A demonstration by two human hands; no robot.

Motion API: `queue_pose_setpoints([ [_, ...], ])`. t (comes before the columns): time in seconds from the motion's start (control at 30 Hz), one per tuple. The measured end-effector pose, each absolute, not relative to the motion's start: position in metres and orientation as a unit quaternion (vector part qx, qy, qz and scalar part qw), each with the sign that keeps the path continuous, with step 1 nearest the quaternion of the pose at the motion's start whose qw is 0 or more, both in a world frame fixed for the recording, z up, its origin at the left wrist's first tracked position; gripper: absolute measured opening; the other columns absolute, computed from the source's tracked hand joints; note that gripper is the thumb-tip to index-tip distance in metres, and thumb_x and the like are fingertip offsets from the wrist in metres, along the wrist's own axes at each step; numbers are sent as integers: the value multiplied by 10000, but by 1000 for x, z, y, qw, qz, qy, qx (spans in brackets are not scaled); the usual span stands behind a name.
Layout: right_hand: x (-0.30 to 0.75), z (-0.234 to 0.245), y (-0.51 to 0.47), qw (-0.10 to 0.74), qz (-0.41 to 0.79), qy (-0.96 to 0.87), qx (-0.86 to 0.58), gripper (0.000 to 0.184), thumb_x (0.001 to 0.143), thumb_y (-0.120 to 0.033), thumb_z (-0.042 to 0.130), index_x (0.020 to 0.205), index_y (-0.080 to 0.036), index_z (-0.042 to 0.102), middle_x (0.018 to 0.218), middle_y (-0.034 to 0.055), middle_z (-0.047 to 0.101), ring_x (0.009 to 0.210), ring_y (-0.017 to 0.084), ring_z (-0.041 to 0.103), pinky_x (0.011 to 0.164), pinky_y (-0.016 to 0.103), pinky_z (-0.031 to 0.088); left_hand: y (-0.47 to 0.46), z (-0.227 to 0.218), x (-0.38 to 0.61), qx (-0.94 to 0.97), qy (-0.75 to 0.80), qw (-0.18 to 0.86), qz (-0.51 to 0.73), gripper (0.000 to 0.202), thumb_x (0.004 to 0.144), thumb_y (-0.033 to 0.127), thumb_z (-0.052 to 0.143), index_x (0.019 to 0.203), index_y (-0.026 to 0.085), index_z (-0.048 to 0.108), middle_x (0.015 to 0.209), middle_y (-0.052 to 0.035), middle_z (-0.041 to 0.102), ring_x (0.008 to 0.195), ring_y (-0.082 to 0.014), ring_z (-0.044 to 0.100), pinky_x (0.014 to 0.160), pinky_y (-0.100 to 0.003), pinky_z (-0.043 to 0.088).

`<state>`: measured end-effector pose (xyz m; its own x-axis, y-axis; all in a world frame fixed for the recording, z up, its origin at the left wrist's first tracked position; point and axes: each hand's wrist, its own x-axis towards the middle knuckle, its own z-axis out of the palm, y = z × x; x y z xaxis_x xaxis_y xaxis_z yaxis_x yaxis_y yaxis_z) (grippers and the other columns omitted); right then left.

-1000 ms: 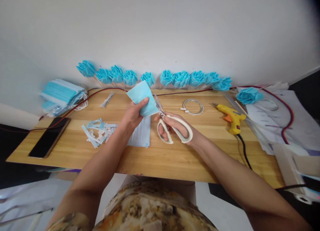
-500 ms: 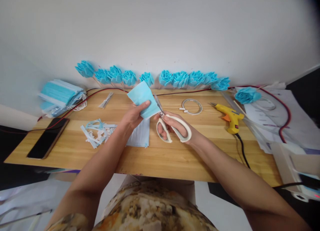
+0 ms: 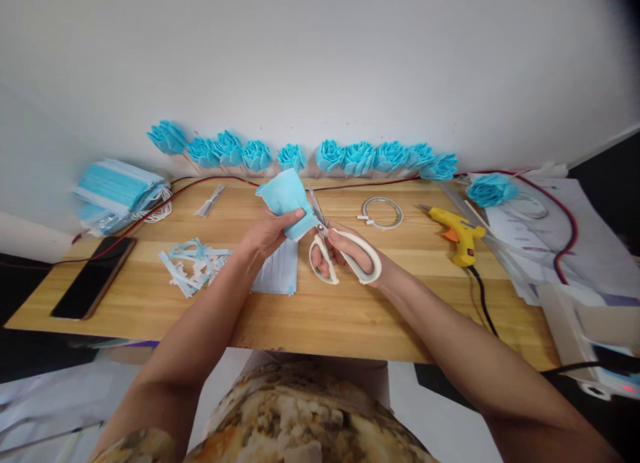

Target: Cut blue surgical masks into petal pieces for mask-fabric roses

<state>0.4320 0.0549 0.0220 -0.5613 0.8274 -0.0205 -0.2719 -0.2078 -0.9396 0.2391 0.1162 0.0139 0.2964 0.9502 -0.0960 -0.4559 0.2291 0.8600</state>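
A piece of light-blue mask fabric (image 3: 285, 191) is pinched in my left hand (image 3: 275, 233), thumb on top, held above the table. My right hand (image 3: 345, 246) has its fingers through the handles of white-handled scissors (image 3: 364, 253). The scissor blades stand apart at the right edge of the fabric, pointing away from me. Beneath my hands a flat pale-blue mask sheet (image 3: 280, 269) lies on the wood, partly covered by my left hand and forearm. To the left of my left forearm is a heap of cut blue and white strips (image 3: 193, 266).
Blue fabric flowers (image 3: 360, 157) line the wall, and another flower (image 3: 493, 191) lies right. A mask stack (image 3: 117, 186), thin white sticks (image 3: 211, 201) and a phone (image 3: 95, 276) are left. A tape roll (image 3: 383, 213) and corded yellow glue gun (image 3: 460, 235) are right.
The fabric has bent and its top edge has dipped slightly. The scissor handles have spread a little wider. Both hands remain in nearly the same place.
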Motion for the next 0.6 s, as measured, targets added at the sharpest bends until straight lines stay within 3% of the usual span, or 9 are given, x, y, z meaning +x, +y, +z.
queue_pose_setpoints([
  [0.23,430,22,54,398,722,-500,-267,547,866,-724,709,948,-213,532,703,-4,695,496,129,605,447,243,487,114,17,242,377,358,691,502,641,420,342,1067,947,160,750,856,-30,775,795,-204,710,856,-372,564],
  [0.4,427,20,51,420,723,-482,-262,537,883,-704,700,1040,-206,574,629,-32,653,438,117,525,392,229,427,114,18,239,402,348,684,498,538,482,353,1050,878,172,735,768,-5,735,762,-175,685,847,-342,554],
  [0.6,423,25,45,440,727,-458,-260,535,868,-705,715,1007,-211,564,553,-66,587,385,93,439,367,216,367,116,16,237,407,343,683,500,510,486,374,1051,818,174,720,741,-3,731,709,-161,668,810,-330,555],
])
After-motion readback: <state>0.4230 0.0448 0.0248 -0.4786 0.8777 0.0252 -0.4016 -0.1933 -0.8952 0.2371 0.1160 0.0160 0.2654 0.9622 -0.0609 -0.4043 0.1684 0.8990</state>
